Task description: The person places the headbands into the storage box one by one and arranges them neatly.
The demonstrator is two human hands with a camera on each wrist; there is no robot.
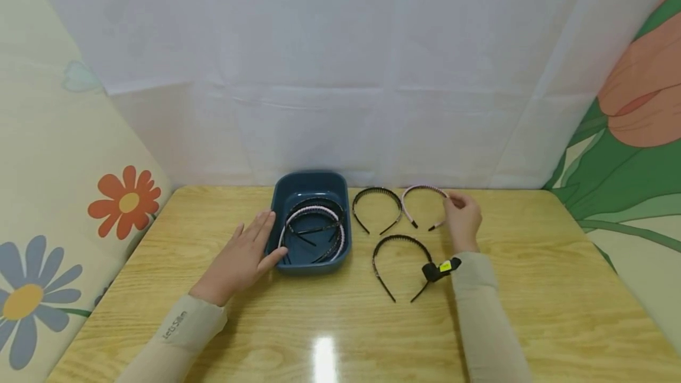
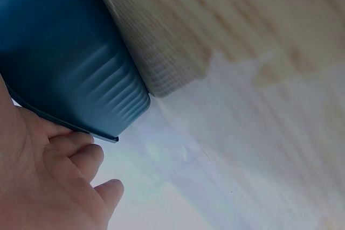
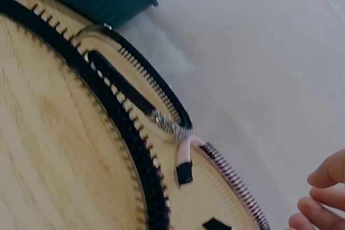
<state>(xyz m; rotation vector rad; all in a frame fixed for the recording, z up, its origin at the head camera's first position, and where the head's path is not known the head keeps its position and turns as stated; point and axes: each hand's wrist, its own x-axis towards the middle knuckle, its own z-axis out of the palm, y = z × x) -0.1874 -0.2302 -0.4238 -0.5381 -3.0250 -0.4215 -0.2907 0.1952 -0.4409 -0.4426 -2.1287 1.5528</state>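
My left hand [image 1: 242, 259] rests on the left rim of a dark blue plastic box [image 1: 275, 194], fingers fairly straight and thumb reaching over the rim. In the left wrist view its fingers [image 2: 73, 146] lie along the box's rim. Inside the box are several headbands, a pale pink one [image 1: 314, 208] on top of black ones. My right hand [image 1: 463, 217] pinches the right side of a pink toothed headband [image 1: 420, 187] near the table's back edge. In the right wrist view, that headband [image 3: 232, 173] runs out of frame below my curled fingers, so the contact point is hidden.
A black headband [image 1: 376, 190] lies between the box and the pink one. Another black headband [image 1: 401, 237] lies in front, partly under my right wrist's camera strap [image 1: 441, 269]. A white cloth [image 1: 372, 75] hangs behind the wooden table [image 1: 298, 324].
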